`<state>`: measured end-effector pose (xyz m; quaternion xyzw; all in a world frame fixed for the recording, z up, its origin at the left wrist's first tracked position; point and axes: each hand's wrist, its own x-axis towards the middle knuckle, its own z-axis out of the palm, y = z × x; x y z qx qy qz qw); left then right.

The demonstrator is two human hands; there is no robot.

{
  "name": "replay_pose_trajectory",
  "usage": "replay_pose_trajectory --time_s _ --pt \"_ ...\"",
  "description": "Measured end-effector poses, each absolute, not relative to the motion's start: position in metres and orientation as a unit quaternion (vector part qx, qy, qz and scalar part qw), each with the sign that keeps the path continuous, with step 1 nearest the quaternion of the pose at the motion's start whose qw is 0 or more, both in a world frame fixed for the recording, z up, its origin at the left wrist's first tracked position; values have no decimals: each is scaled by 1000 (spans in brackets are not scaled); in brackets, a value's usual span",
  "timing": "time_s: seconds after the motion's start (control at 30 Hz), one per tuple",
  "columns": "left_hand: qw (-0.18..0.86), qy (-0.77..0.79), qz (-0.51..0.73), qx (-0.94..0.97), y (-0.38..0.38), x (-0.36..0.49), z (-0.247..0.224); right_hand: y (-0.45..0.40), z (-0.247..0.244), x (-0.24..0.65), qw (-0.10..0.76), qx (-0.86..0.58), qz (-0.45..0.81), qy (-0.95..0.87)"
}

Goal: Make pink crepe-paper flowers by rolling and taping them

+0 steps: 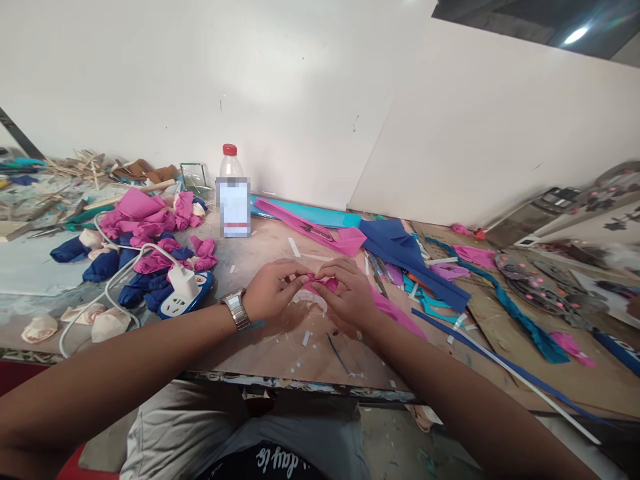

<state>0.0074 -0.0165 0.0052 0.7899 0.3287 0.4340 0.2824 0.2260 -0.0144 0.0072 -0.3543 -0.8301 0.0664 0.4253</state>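
My left hand (273,288), with a metal watch (235,309) on its wrist, pinches one side of a small gathered piece of a pink strip (327,283). Opposite it, my right hand (349,291) has its thumb and fingers closed on the other side. The strip looks like thin cloth or crepe paper; its tail (395,315) runs beneath my right forearm to the right. Both hands are just above the tabletop (270,347). Behind them lies a flat pink strip (320,233) with small scissors on it, beside a folded dark blue piece (400,247).
To the left, pink, blue and cream rolled bundles (145,220) crowd a power strip (185,300) with a white cable. A red-capped bottle (229,160) stands behind a lit phone (235,210). On the right are cardboard (500,320), a teal twisted strip (515,310) and a white rod (540,393).
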Motion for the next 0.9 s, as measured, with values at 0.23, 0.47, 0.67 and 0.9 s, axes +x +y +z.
replay_pose_trajectory --time_s 0.23,0.47,0.67,0.9 --pt "296 326 433 786 -15 8 2 -14 7 225 428 -354 52 -830" --pt "310 312 426 791 -15 9 3 -14 6 226 432 -353 56 -828" --pt "350 310 416 780 -15 9 2 -16 9 224 442 -311 47 -840" --pt "425 332 400 741 -17 13 0 -16 6 225 451 -361 84 -812"
